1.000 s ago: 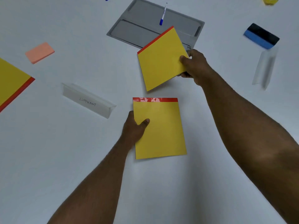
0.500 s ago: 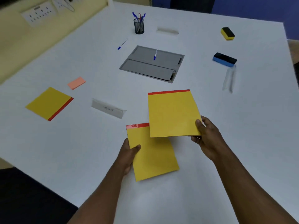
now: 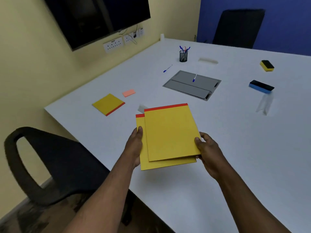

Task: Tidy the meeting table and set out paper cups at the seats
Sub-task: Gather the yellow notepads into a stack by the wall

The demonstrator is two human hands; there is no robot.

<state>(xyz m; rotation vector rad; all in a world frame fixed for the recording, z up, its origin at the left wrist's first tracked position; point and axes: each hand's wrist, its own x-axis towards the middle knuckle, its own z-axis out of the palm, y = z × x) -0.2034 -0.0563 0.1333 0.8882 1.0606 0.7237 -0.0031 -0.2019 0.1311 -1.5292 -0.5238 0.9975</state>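
Two yellow notepads with red top strips are held above the white table (image 3: 244, 148), one stacked on the other. The upper notepad (image 3: 170, 132) is gripped at its right edge by my right hand (image 3: 207, 148). The lower notepad (image 3: 159, 165) sticks out on the left and along the bottom, and my left hand (image 3: 136, 145) holds its left edge. A third yellow notepad (image 3: 108, 104) lies flat on the table to the left. No paper cups are in view.
On the table: pink sticky notes (image 3: 128, 93), a grey cable hatch (image 3: 191, 84) with a pen on it, a loose blue pen (image 3: 167, 68), a mesh pen holder (image 3: 183, 56), blue (image 3: 261, 86) and yellow (image 3: 266, 65) erasers, and clear name stands (image 3: 265, 105). Black chairs stand at near left (image 3: 50, 165) and far side (image 3: 239, 27).
My right hand brought its notepad toward me and laid it over the one in my left hand. Both pads are now lifted together, and the view has tilted up to show the room.
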